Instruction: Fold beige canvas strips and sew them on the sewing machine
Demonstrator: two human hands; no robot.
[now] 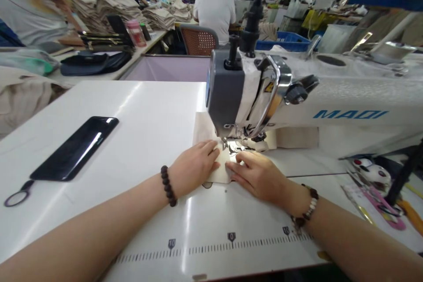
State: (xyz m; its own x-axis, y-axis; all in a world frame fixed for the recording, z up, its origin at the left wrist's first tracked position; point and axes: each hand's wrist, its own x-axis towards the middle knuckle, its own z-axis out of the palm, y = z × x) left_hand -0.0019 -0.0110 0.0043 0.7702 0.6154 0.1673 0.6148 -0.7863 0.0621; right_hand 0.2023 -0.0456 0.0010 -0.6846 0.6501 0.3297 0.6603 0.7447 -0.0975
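Likely stitching: our left hand lies flat on cloth, right hand curls at its right edge, pinch unclear; next probably needs steady feeding.

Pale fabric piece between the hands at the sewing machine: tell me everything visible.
The pale fabric piece is cream, thin-looking and matte, lying flat on the white worktop below the sewing machine's head. Its near edge looks fairly straight. The left hand rests over its left side; the right hand's fingertips are at its right edge. The hands partly hide its outline; any stitching is too small to tell.
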